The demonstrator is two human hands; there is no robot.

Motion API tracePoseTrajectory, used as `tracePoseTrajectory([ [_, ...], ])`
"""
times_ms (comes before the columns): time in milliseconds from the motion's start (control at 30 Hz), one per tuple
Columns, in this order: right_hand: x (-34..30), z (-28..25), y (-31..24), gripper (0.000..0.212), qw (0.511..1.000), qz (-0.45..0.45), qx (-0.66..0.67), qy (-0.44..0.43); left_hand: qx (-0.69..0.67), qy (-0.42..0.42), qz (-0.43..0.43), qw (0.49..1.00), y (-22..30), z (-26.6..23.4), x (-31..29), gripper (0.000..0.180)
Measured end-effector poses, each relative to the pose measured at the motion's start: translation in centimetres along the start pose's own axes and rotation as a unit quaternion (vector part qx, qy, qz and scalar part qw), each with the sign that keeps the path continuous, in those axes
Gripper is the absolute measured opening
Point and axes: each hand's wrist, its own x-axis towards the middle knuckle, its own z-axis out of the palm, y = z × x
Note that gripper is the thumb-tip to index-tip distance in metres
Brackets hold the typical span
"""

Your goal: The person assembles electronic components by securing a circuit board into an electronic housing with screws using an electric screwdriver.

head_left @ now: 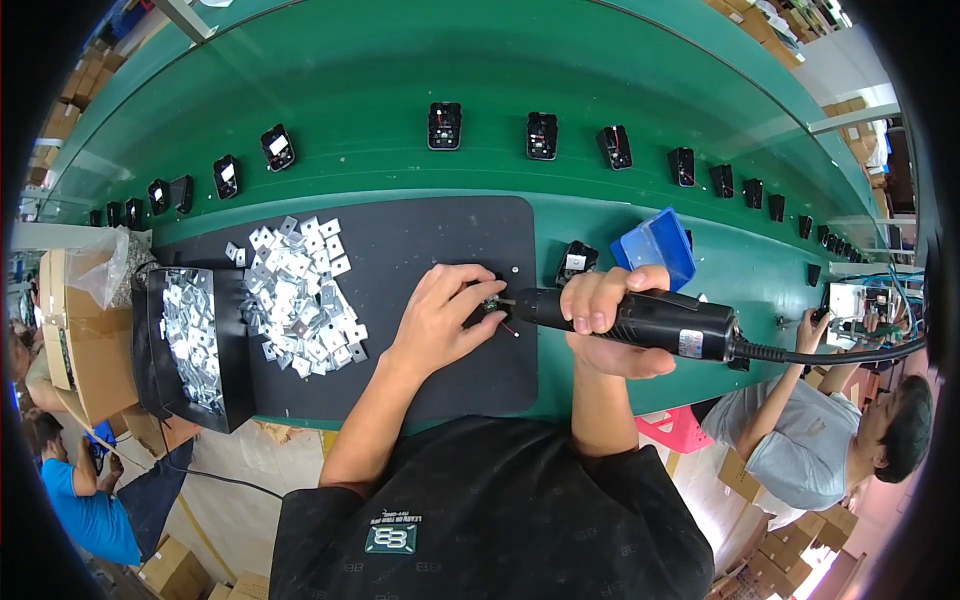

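Gripping a black power screwdriver (690, 328), the right hand (612, 325) points its tip at a small dark part (490, 304). The left hand (440, 312) holds that part between thumb and fingers, over a black mat (430, 232); tip contact unclear. Loose metal plates (300, 300) lie heaped leftward; a blue bin (660, 248) sits rightward on the green tabletop (735, 265).

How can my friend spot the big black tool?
On the green bench lies a black mat. Beside its right edge, the right hand holds the tool. Unlike the small black cases nearby, it's long with a thick cord.
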Motion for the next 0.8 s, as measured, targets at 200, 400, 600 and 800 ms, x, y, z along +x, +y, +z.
tracePoseTrajectory([
  [200, 0.1, 0.8, -0.6, 0.072, 0.998, -0.017, 0.041, 0.035, 0.027, 0.028, 0.029, 0.999, 0.1, 0.6, -0.2, 0.029],
  [400, 0.2, 1.1, -1.0, 0.07, 0.998, -0.033, 0.036, 0.036, 0.03, 0.051, 0.046, 0.997, 0.1, 0.9, -0.3, 0.021],
  [600, -0.1, 0.9, -0.8, 0.066, 0.999, -0.031, 0.031, 0.006, 0.02, 0.056, 0.034, 0.998, 0.0, 1.0, -0.4, 0.02],
  [800, -0.2, 1.2, -0.8, 0.064, 1.0, -0.02, 0.017, 0.006, 0.019, 0.064, 0.029, 0.997, 0.3, 1.0, -0.4, 0.022],
])
